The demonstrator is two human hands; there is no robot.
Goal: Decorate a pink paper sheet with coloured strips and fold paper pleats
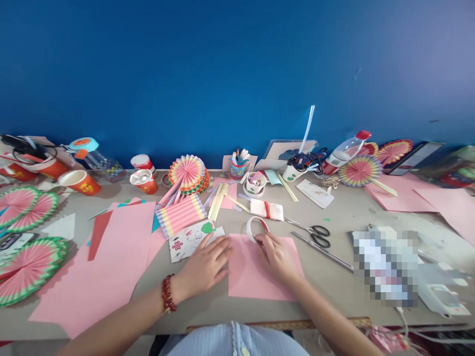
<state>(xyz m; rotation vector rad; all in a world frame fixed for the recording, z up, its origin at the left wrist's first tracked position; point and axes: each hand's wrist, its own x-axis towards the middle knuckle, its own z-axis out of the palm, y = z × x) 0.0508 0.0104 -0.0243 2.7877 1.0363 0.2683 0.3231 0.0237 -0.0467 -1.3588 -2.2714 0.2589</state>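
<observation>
My left hand lies flat with its fingers stretched out, between a printed white card and a square of pink paper. A green leaf-shaped cutout rests on the card just beyond its fingertips. Over the pink square, my right hand is closed on a roll of tape, a pale ring standing on edge near the paper's far side. Black-handled scissors and a grey utility knife lie to the right of this hand.
Large pink sheets and green-edged paper fans cover the left side. A pleated paper strip, folded fans, cups and a bottle stand towards the blue wall. A phone with a cable lies at right.
</observation>
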